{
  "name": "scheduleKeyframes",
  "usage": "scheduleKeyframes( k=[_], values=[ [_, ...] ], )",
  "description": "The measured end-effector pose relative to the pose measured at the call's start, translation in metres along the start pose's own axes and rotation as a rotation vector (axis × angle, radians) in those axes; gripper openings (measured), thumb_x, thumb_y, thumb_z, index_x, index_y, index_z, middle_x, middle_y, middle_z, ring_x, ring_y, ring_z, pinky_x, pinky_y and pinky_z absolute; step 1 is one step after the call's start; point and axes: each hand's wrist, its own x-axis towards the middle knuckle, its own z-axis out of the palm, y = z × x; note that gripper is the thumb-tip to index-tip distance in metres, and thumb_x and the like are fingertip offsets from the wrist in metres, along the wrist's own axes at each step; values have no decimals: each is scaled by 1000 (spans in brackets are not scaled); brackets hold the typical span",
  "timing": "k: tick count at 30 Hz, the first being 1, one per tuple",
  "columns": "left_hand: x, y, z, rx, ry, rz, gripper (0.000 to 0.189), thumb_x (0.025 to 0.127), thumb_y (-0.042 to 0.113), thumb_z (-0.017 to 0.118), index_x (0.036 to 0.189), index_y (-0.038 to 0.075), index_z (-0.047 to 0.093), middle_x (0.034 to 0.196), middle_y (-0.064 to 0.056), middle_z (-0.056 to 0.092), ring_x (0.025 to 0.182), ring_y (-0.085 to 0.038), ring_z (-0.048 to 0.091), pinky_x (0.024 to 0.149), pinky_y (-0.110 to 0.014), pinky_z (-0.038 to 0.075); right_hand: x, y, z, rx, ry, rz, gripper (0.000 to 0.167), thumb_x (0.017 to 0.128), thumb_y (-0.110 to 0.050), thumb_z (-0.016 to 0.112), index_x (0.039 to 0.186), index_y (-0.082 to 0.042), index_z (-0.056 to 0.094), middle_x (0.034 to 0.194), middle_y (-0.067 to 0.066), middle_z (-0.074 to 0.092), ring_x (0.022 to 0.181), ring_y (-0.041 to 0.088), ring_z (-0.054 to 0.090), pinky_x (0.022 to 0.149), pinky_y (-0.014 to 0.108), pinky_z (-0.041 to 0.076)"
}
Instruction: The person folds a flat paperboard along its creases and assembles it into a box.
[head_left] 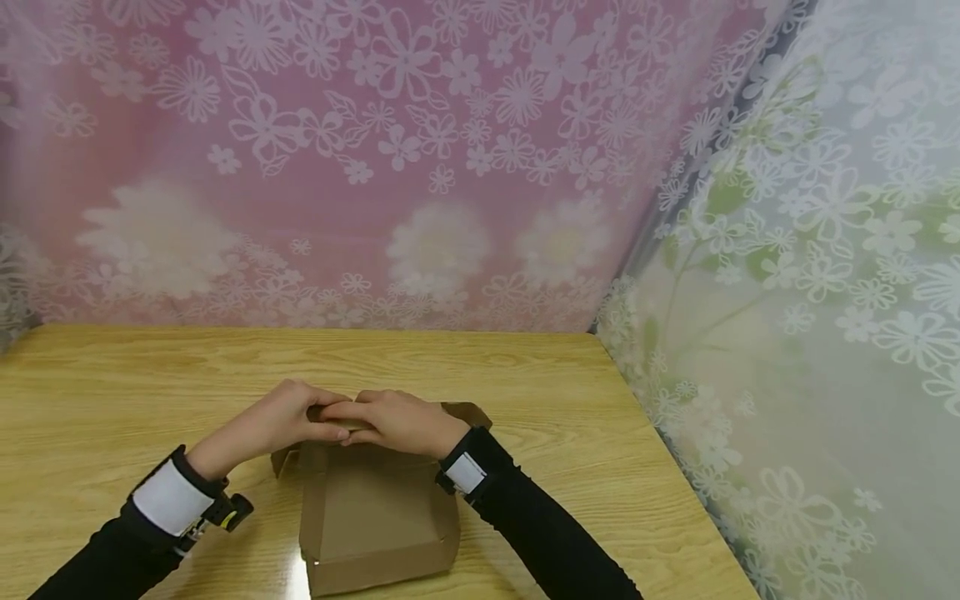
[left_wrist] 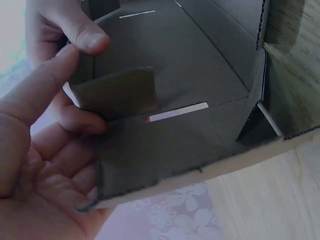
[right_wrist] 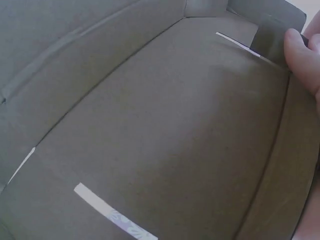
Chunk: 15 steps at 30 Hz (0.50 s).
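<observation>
Part-folded cardboard box point(head_left: 382, 500), gripped at its far edge

Box sits on the wood-grain table point(head_left: 555, 433), right in front of me. My left hand point(head_left: 288, 417) curls round the far edge; my right hand point(head_left: 408, 423) pinches the same edge just beside it. Inside the box I see plain cardboard panels, crease lines and narrow slots point(left_wrist: 180, 111) cut through, pale in the gaps. A small flap point(left_wrist: 120, 92) stands up near my hands. Side flaps point(head_left: 471, 412) stick out at the far end.
</observation>
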Motion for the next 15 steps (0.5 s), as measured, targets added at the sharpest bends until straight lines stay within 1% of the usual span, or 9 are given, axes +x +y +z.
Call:
scheduleKeyframes(
  k=[3, 4, 6, 8, 10, 11, 12, 14, 15],
  values=[
    [-3, 7, 2, 73, 100, -38, 46, 91, 28, 74, 122, -4, 67, 111, -18, 72, 85, -21, 71, 68, -33, 55, -1, 0, 3, -50, 29, -2, 48, 100, -34, 58, 146, -20, 53, 114, 1, 66, 87, 5, 62, 75, 14, 45],
    [-4, 10, 2, 88, 143, -61, 47, 92, 28, 73, 124, -5, 66, 115, -22, 70, 91, -28, 71, 72, -38, 57, -1, 0, 4, -71, 37, -6, 48, 100, -35, 58, 145, -20, 53, 112, 2, 66, 85, 6, 63, 75, 14, 46],
    [-7, 19, 1, 83, 246, -124, 47, 95, 27, 69, 129, -5, 63, 123, -26, 66, 101, -38, 69, 78, -46, 57, -1, 0, 6, -89, 54, -14, 49, 99, -35, 60, 145, -20, 53, 108, 2, 66, 83, 6, 63, 74, 14, 46],
    [-10, 28, -2, 60, 351, -172, 38, 100, 23, 63, 128, -3, 64, 121, -25, 67, 100, -40, 69, 79, -50, 56, -2, 0, 7, -91, 70, -24, 50, 98, -34, 61, 145, -19, 54, 106, 1, 67, 83, 6, 64, 74, 14, 46],
    [-14, 38, -4, 48, 427, -203, 29, 103, 18, 58, 121, -3, 67, 111, -21, 71, 95, -36, 71, 78, -49, 57, -1, 1, 7, -87, 72, -34, 52, 99, -34, 61, 148, -21, 50, 109, 0, 67, 84, 6, 63, 75, 14, 46],
    [-17, 43, -4, 51, 451, -218, 26, 103, 16, 57, 117, -2, 69, 105, -18, 73, 89, -32, 72, 75, -47, 57, -1, 1, 7, -78, 71, -35, 52, 99, -34, 60, 148, -22, 50, 110, 0, 67, 86, 5, 63, 75, 14, 46],
    [-20, 47, -2, 59, 455, -237, 24, 103, 15, 56, 114, -1, 70, 98, -16, 74, 81, -28, 71, 70, -44, 57, -1, 2, 8, -80, 68, -34, 52, 99, -35, 60, 149, -23, 49, 111, -1, 67, 86, 5, 62, 75, 14, 46],
    [-26, 52, 5, 71, 419, -282, 23, 103, 14, 56, 110, -3, 70, 88, -10, 74, 71, -19, 68, 62, -36, 56, -1, 2, 8, -76, 63, -28, 53, 99, -35, 59, 149, -23, 49, 113, -1, 67, 87, 4, 62, 75, 13, 45],
    [-30, 54, 10, 72, 380, -311, 23, 103, 14, 55, 109, -4, 69, 87, -8, 73, 67, -15, 66, 58, -33, 54, -1, 1, 8, -74, 56, -24, 53, 99, -35, 59, 150, -24, 48, 113, -2, 67, 87, 4, 61, 75, 13, 45]
  ],
)
